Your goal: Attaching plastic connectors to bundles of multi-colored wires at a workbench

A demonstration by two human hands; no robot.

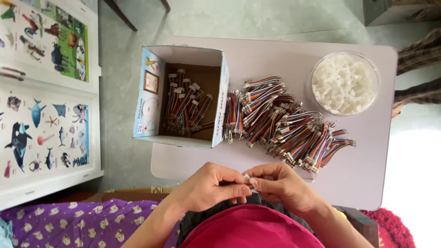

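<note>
My left hand (212, 186) and my right hand (280, 186) meet fingertip to fingertip above my lap, just off the near edge of the table. Between the fingertips they pinch a small white connector (247, 178); a wire bundle it may belong to is hidden inside the fingers. On the pale table (367, 151) in front of my hands lies a heap of multicoloured wire bundles (285, 121). A cardboard box (183, 96) to the left holds several more bundles with white connectors on them.
A clear round bowl (344, 83) full of white plastic connectors stands at the far right of the table. Animal picture posters (43, 92) lie to the left. A person's checked sleeve (420, 69) shows at the right edge. Purple patterned fabric (78, 222) is at lower left.
</note>
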